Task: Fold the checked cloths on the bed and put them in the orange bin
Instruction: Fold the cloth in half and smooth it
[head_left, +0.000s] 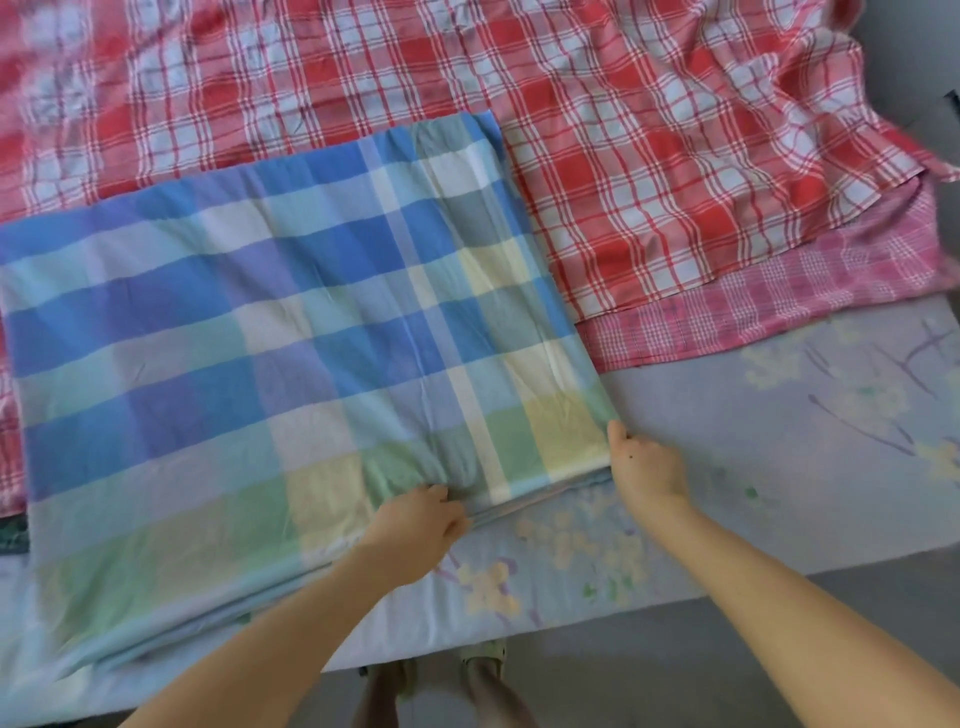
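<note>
Left hand (421, 525), right hand (647, 467) grip blue checked cloth (270, 332) by near edge;
floral sheet (779, 467), grey floor (675, 654); cloth's length runs left-right

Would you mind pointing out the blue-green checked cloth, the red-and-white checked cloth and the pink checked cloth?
blue-green checked cloth (270, 332): head view, middle of its folded top layer.
red-and-white checked cloth (649, 171): head view, its flatter right part.
pink checked cloth (779, 306): head view, its exposed strip.

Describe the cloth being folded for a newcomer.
On the pale floral bed sheet, near left, lies a folded blue, green and yellow checked cloth, gripped by the left hand and right hand. Unlike the red-and-white checked cloth and pink checked cloth, its blocks are wide.
</note>
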